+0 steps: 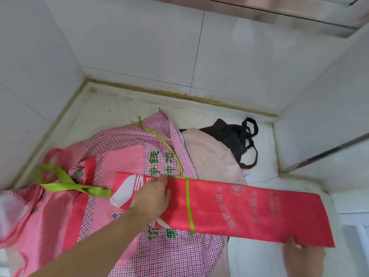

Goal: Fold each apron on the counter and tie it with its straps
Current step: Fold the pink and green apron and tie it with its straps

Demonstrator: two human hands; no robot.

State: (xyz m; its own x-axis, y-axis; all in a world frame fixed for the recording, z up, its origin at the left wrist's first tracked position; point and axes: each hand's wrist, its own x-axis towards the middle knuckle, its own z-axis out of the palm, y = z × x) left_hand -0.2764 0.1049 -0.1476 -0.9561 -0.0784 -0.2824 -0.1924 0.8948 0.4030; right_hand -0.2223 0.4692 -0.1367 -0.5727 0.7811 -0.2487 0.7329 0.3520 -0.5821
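Red apron (249,212) folded into a long narrow band, lying across the white counter (111,108) from centre to right, faint gold print on its right half, white graphic at its left end. A thin lime-green strap (189,206) crosses the band top to bottom near its middle. Left hand (152,196) rests palm-down on the left part of the band, fingers fairly straight and pressing the cloth flat, not wrapped round anything; forearm comes in from bottom left. Right hand (303,256) is at the band's lower right corner, mostly under the cloth edge and blurred, fingers appear to pinch that corner. Band's left end overlaps a pink checked apron (163,254) with green lettering, spread unfolded beneath it; a thin green cord (167,148) curves over its upper part. At far left a pink floral apron (40,226) lies crumpled, with a wide lime-green strap loop (60,180) on top, reaching toward the red band's left end. Behind the band, a pale pink cloth (211,156) lies bunched, and just beside it toward the back right a dark brown apron (231,136) with looped dark straps. White tiled wall (159,47) encloses the corner.
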